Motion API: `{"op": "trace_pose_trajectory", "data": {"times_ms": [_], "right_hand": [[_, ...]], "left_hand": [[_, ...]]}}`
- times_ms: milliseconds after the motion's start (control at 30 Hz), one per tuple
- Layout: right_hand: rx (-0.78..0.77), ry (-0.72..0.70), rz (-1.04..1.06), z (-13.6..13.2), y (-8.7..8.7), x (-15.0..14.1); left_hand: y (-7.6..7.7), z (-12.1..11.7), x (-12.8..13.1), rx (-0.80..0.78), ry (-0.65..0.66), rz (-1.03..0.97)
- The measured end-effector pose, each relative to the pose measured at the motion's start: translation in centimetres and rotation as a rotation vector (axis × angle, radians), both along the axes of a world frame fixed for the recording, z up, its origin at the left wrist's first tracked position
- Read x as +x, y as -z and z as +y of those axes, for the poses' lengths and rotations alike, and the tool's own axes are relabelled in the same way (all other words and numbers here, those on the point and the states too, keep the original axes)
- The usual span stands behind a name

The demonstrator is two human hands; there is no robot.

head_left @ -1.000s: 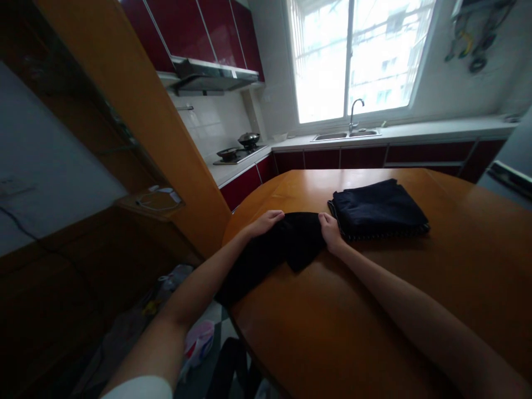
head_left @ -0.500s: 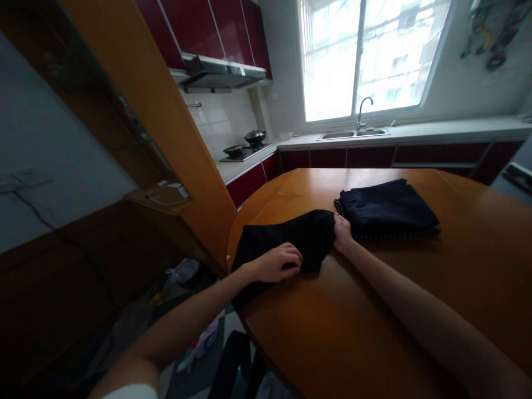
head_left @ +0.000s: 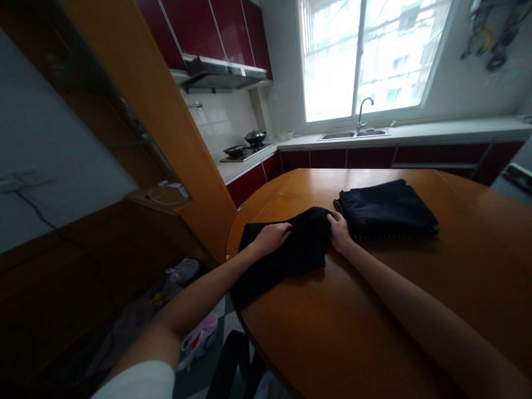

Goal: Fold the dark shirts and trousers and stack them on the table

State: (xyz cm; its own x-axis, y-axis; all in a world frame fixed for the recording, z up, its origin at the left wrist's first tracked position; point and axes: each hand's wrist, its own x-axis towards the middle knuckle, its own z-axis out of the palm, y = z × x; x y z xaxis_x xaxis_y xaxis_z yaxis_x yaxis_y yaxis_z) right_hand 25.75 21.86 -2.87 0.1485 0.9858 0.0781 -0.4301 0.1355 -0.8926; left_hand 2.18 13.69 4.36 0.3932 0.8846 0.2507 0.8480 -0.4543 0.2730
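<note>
A black garment (head_left: 291,252) lies loosely bunched on the left part of the wooden table, one side reaching the table's edge. Its exact kind cannot be made out. My right hand (head_left: 339,233) grips the right end of it between thumb and fingers. On the upper middle of the cloth, my left hand (head_left: 271,238) is closed with its fingertips on the fabric, seemingly pinching a fold. Just right of my right hand sits a stack of folded dark clothes (head_left: 386,208).
The round-ended wooden table (head_left: 374,310) fills the foreground. A black chair (head_left: 230,360) stands against its near left side. Bags (head_left: 201,338) lie on the floor at left. Beyond are a stove (head_left: 247,151), a sink (head_left: 353,134) and a wooden partition (head_left: 178,138).
My left hand has moved up and away across the garment and its fingers have closed on the cloth. My right hand has shifted slightly left, still gripping the end.
</note>
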Motion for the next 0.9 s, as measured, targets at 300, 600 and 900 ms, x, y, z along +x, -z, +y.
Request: {"op": "trace_pose_trajectory", "data": {"times_ms": [300,600,900], "right_hand": [[0.733,0.215,-1.046,-5.4,-3.4,-0.3],[0.639,-0.218,-0.914,-4.3,-1.7,-1.2],[0.589,-0.272,-0.873,-5.0,-2.1,-1.3]], "left_hand": [[-6.6,5.0,-1.4,-0.559,-0.126,-0.864],[-5.2,0.1,0.6,-0.154,-0.021,-0.379],[-4.8,-7.2,3.2,-0.043,-0.085,0.323]]}}
